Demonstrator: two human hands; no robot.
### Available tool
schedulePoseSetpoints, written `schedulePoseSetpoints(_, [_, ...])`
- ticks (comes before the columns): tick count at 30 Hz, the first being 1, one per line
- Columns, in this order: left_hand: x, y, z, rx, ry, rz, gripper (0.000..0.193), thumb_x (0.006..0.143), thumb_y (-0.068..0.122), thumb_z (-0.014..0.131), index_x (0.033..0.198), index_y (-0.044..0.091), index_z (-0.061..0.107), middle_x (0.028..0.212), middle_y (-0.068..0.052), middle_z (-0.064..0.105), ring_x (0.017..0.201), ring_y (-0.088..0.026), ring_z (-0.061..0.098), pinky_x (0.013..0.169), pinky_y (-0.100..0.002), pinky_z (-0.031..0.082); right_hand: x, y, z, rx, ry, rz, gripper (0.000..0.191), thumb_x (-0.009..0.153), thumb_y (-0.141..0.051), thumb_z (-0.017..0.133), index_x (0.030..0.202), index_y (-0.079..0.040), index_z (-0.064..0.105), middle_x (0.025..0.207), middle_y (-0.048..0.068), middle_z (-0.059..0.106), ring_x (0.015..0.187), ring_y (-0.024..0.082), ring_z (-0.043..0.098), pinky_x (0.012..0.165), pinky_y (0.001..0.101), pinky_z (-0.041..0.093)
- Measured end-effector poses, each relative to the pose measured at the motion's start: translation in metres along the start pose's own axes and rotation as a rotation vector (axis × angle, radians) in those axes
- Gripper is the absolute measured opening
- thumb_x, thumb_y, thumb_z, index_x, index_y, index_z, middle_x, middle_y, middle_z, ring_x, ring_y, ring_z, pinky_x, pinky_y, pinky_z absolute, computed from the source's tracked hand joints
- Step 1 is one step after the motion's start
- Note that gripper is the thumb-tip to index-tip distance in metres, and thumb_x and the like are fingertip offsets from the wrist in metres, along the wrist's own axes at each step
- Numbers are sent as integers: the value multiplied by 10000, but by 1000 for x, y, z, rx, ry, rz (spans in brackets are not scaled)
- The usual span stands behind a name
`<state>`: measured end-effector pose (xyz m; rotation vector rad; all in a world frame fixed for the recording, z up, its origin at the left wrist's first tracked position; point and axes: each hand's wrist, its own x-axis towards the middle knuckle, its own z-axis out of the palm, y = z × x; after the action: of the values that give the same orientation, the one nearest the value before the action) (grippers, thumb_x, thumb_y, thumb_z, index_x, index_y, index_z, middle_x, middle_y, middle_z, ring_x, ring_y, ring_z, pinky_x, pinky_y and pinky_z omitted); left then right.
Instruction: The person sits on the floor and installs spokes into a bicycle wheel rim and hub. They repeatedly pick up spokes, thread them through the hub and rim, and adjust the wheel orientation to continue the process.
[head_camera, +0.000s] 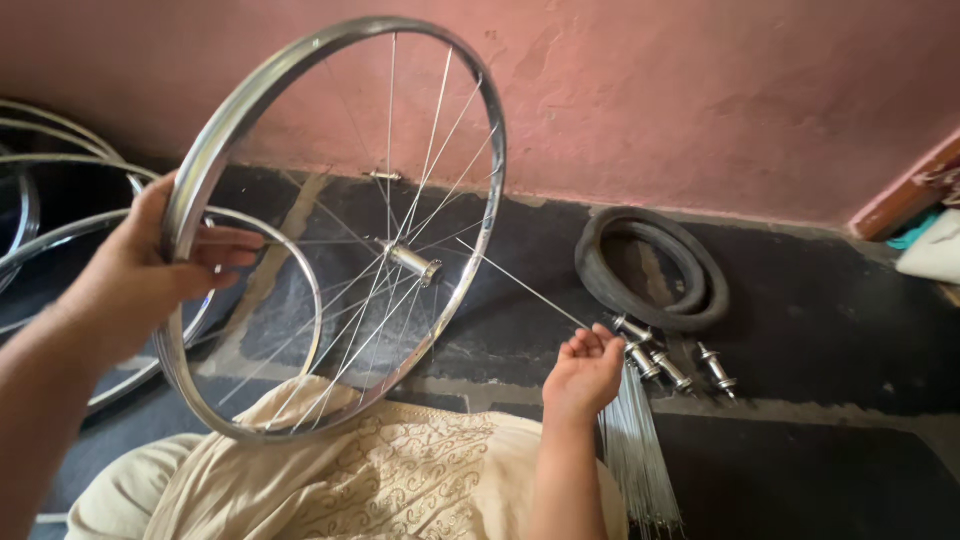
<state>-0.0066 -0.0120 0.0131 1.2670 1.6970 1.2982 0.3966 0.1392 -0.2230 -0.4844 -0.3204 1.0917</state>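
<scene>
Seen from above, a person sits on a dark floor (820, 300) with a cream embroidered garment (390, 470) across the lap.

Nearest, the right hand (583, 372) is raised just past the lap, its fingers (598, 341) pinched shut on the end of a single thin steel spoke (520, 285). The spoke's long axis runs from those fingers up and to the left, towards the hub (412, 261) of a bicycle wheel. Directly below and behind the hand, a bundle of loose spokes (635, 440) lies on the floor, pointing away from the lap.

To the left, the left hand (150, 265) holds the shiny metal wheel rim (470, 260) upright and slightly tilted, the thumb in front and the fingers (225, 250) wrapped around the rim's left edge, closed on it. The wheel's lower edge rests against the lap. It is only partly laced; several spokes fan out from the hub. The hub lies between the two hands, somewhat closer to the right one.

Just beyond the right fingers, three or four spare hubs (670, 365) lie side by side on the floor. Farther off sits a black rubber tyre (652, 270). Behind the left hand, more bare rims (60, 190) are stacked. A pink plaster wall (700, 90) closes the scene.
</scene>
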Motion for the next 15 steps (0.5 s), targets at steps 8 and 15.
schedulePoseSetpoints(8, [7, 4, -11, 115, 36, 4, 935, 765, -252, 490, 1555, 207, 293, 1297, -210, 661, 1202, -307, 671, 952, -434, 530, 26, -1, -31, -72, 124, 154, 405, 1092, -437, 427, 957, -111, 625, 722, -10, 555, 652, 118, 486, 648, 302, 415])
schedulePoseSetpoints(15, [9, -1, -15, 80, 12, 81, 1066, 717, -278, 443, 1640, 200, 207, 1329, -247, 648, 1209, -351, 666, 949, -470, 542, 12, 3, -20, -49, 52, 195, 388, 1084, -422, 458, 968, -98, 636, 745, 12, 601, 664, 128, 507, 644, 301, 393])
